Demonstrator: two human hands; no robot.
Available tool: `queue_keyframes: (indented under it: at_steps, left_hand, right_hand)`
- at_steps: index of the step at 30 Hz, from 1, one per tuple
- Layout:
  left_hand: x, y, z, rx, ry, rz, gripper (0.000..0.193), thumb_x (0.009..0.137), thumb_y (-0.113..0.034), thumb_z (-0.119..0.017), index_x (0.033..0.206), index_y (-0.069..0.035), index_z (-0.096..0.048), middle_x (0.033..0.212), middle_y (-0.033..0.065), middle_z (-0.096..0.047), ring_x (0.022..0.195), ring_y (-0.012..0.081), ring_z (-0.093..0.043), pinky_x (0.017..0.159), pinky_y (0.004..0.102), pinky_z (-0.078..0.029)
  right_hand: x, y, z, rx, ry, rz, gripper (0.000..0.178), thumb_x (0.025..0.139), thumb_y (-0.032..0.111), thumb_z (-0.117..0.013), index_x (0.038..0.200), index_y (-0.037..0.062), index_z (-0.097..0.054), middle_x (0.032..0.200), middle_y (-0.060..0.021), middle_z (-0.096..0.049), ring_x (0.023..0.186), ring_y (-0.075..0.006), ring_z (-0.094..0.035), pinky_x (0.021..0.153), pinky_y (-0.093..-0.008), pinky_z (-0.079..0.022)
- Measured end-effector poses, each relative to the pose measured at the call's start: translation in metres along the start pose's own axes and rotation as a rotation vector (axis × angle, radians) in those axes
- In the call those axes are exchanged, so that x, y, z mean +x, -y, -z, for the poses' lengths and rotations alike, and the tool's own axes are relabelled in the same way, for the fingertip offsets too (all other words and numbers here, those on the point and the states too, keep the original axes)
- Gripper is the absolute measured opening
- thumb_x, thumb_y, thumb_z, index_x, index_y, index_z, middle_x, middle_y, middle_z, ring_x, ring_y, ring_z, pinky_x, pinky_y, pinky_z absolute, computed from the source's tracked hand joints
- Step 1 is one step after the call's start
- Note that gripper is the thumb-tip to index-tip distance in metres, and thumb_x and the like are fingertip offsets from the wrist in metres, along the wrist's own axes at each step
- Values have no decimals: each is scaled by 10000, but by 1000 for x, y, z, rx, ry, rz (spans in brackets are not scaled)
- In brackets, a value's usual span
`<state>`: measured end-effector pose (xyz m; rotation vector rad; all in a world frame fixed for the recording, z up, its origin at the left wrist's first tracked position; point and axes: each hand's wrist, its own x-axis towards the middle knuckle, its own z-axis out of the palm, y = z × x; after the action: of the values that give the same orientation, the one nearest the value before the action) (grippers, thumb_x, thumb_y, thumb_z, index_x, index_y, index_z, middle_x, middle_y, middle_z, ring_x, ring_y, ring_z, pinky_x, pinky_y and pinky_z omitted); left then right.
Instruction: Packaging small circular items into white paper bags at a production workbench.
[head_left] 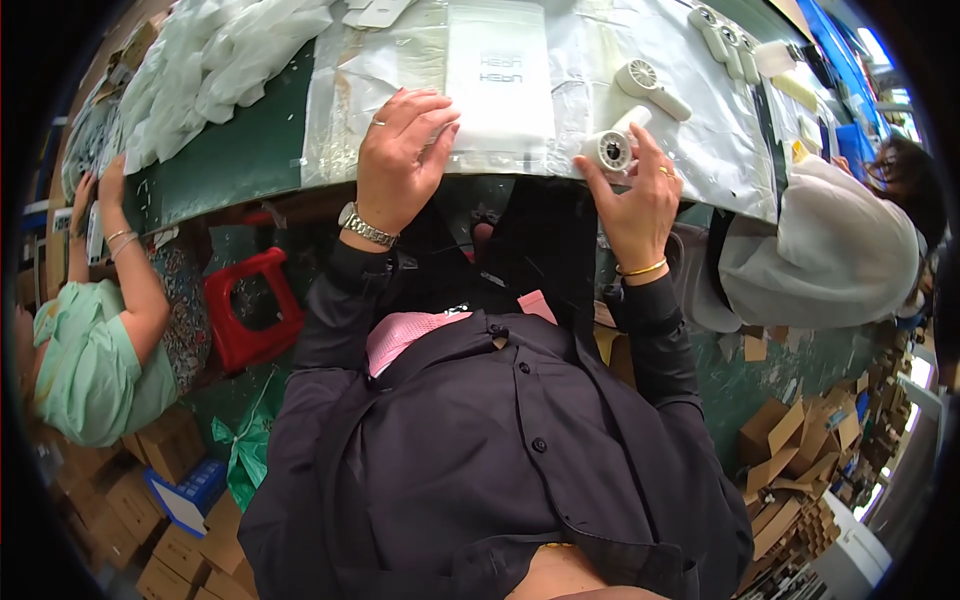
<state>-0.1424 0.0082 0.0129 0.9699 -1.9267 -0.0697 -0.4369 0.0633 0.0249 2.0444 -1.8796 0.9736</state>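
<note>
My right hand (641,200) grips a small white handheld fan (610,150) at the table's near edge. Its thumb and fingers sit on either side of the round head, and the handle points away to the upper right. My left hand (402,150) hovers beside a stack of frosted plastic bags (500,90) with dark print. Its fingers are loosely bent, the thumb stands apart, and nothing shows between them. A second handheld fan (652,88) lies just beyond the held one, and several more fans (725,42) are lined up at the far right.
White plastic sheeting (720,150) covers part of the green table (240,145). A heap of white bags (215,70) lies at the left. Co-workers sit on both sides, one in a green top (105,360), one in a grey top (820,250). A red stool (250,310) and cardboard boxes (170,445) stand below.
</note>
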Motion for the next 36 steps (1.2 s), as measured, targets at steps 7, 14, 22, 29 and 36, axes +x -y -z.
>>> queue_keyframes:
  at_steps: [7, 14, 22, 29, 36]
  left_hand:
    - [-5, 0, -3, 54, 21, 6, 153, 904, -40, -775, 1056, -40, -763, 1143, 96, -757, 1135, 320, -704, 1078, 451, -525]
    - [-4, -2, -5, 71, 9, 14, 135, 908, -25, -767, 1043, -37, -767, 1119, 98, -763, 1096, 323, -710, 1006, 421, -551]
    - [-3, 4, -13, 142, -22, -6, 130, 908, -37, -771, 1038, -37, -777, 1083, 83, -775, 993, 299, -716, 891, 401, -570]
    - [-12, 4, -14, 197, -41, -9, 113, 900, -53, -775, 1012, -40, -779, 1059, 82, -781, 921, 292, -715, 833, 397, -575]
    - [-12, 5, -14, 251, -44, -53, 105, 889, -50, -773, 992, -30, -778, 1029, 91, -783, 905, 295, -722, 815, 401, -582]
  right_hand:
    - [-19, -11, 31, 409, 136, -252, 548, 866, 235, -905, 1330, 41, -688, 1007, -54, -712, 947, -170, -650, 854, -363, -512]
    - [-50, -58, 91, 1189, 399, -790, 319, 1008, 206, -744, 1268, 22, -722, 1001, -61, -731, 920, -180, -677, 940, -372, -525]
    - [-99, -116, 72, 959, 442, -893, 311, 1069, 163, -681, 1331, -5, -674, 1162, -98, -741, 954, -166, -705, 945, -368, -572]
    - [-63, -42, 49, 1291, 178, -978, 345, 1038, 127, -740, 1334, -24, -648, 1150, -72, -716, 963, -139, -702, 932, -351, -611]
    - [-41, -10, 3, 1672, 455, -1023, 227, 1059, 168, -718, 1209, 4, -673, 1039, -46, -700, 874, -122, -670, 874, -328, -588]
